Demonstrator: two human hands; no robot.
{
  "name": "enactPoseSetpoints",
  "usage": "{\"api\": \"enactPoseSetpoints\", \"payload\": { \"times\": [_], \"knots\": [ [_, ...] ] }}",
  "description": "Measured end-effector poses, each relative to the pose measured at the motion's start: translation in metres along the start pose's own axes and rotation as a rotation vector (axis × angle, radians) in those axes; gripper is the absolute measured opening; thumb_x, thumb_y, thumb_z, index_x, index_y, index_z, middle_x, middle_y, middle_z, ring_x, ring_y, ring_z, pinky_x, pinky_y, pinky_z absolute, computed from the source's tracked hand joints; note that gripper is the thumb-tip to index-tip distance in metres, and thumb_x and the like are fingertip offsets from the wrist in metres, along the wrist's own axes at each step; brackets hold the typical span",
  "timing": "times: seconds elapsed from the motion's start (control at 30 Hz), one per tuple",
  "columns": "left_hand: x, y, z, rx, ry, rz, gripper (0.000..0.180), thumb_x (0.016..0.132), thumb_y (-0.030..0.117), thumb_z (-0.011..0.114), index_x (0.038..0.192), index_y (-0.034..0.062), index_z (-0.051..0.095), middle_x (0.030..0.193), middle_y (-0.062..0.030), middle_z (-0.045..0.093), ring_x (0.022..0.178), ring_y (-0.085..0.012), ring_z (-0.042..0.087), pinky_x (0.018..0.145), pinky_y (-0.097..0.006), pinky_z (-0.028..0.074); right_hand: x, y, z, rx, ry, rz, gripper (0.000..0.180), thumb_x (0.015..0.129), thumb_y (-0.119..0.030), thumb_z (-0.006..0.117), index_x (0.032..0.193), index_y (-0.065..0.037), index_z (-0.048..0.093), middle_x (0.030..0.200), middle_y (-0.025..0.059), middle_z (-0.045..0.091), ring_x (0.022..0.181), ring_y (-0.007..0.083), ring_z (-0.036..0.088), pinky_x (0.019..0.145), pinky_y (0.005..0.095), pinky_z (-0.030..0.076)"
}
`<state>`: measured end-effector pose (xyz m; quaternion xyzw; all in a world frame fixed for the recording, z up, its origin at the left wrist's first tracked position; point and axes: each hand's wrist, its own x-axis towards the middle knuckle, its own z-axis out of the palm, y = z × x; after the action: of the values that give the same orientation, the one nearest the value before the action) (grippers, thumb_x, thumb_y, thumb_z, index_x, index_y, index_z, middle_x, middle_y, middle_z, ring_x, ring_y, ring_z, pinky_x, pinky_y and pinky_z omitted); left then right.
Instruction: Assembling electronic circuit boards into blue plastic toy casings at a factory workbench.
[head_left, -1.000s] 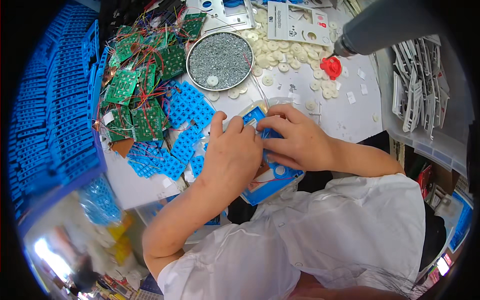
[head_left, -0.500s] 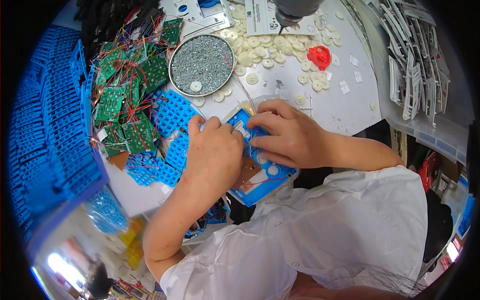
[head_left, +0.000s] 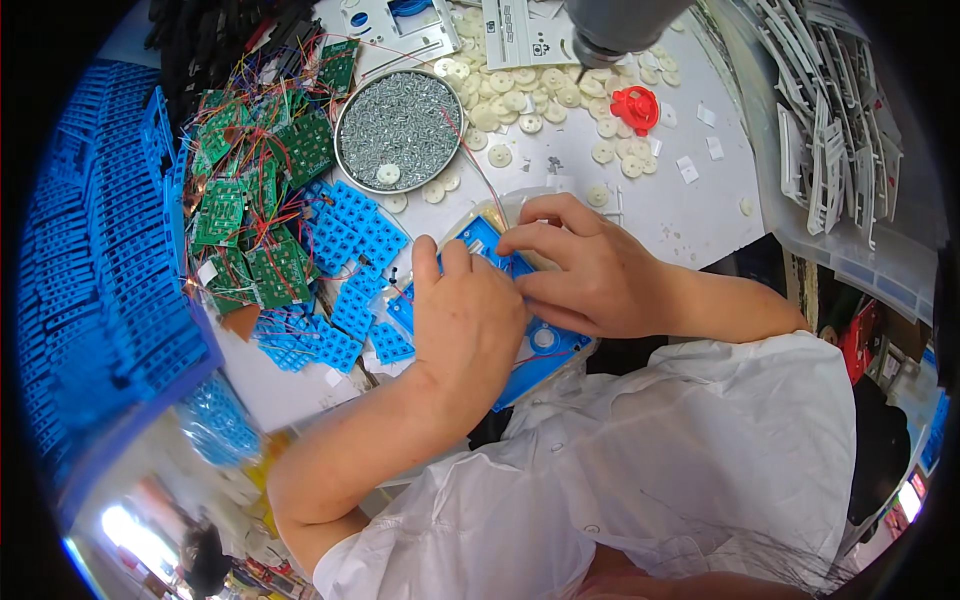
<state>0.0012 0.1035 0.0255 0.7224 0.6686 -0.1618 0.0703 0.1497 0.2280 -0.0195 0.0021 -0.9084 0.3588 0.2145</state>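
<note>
A blue plastic casing [head_left: 556, 362] lies in front of me on a clear, pale-rimmed support, with thin wires running across it. My left hand [head_left: 468, 318] rests over the casing's left part, its fingers curled inward and their tips hidden behind the hand. My right hand [head_left: 592, 272] comes over the casing from the right, thumb and fingers bent together at its middle, close to the left fingertips. A thin wire [head_left: 487, 180] runs down from the screw bowl toward the right fingertips. What either hand pinches is too small or covered to make out.
Left stand green circuit boards [head_left: 222, 212] with tangled wires, blue keypad pieces [head_left: 352, 222] and stacked blue parts [head_left: 100, 270]. Beyond are a bowl of screws [head_left: 398, 125], cream discs [head_left: 520, 98], a red plastic part [head_left: 636, 110] and a hanging screwdriver [head_left: 598, 40]. White strips [head_left: 825, 130] fill a right-hand bin.
My left hand has shifted right and slightly down over the casing, its forearm swinging flatter, uncovering blue pieces at the casing's left. My right hand has barely moved. The hanging screwdriver appears slightly farther right.
</note>
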Motion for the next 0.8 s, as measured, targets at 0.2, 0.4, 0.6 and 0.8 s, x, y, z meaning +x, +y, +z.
{"api": "enactPoseSetpoints", "payload": {
  "times": [0.2,0.4,0.6,0.8],
  "knots": [
    [-0.001,-0.001,0.009,-0.049,0.012,0.003,0.020,0.085,0.018,0.066,0.096,0.0090,0.081,0.090,-0.0054,0.070,0.102,-0.0247,0.059,0.100,-0.046,0.038,0.003,-0.004,-0.001,0.000,-0.010,0.006,0.022,0.072,-0.011,0.080,0.092,-0.005,0.072,0.123,0.0130,0.063,0.117,0.0383,0.055,0.096,0.0447,0.052],
    [0.012,-0.023,-0.010,-0.154,-0.144,0.095,0.024,0.076,0.023,0.076,0.091,0.0029,0.075,0.087,-0.0110,0.072,0.091,-0.0297,0.068,0.078,-0.043,0.053,0.004,-0.003,-0.006,-0.047,-0.032,0.026,0.018,0.074,-0.012,0.079,0.089,-0.005,0.071,0.122,0.0127,0.063,0.118,0.0372,0.055,0.098,0.0438,0.052],
    [0.010,-0.047,-0.013,-0.273,-0.195,-0.074,0.014,0.080,0.016,0.074,0.088,0.0045,0.077,0.086,-0.0191,0.074,0.082,-0.0364,0.075,0.070,-0.046,0.061,0.010,-0.009,0.000,-0.024,-0.088,-0.007,0.018,0.076,-0.013,0.078,0.092,-0.005,0.072,0.122,0.0114,0.063,0.119,0.0361,0.055,0.097,0.0441,0.052],
    [0.020,-0.053,-0.003,-0.336,-0.196,-0.062,0.015,0.082,0.020,0.075,0.081,0.0043,0.077,0.082,-0.0197,0.073,0.082,-0.0375,0.074,0.070,-0.047,0.060,0.006,-0.010,0.021,-0.121,-0.169,-0.071,0.038,0.074,-0.014,0.080,0.111,-0.009,0.072,0.124,0.0091,0.061,0.120,0.0342,0.056,0.096,0.0460,0.050]
  ]
}}
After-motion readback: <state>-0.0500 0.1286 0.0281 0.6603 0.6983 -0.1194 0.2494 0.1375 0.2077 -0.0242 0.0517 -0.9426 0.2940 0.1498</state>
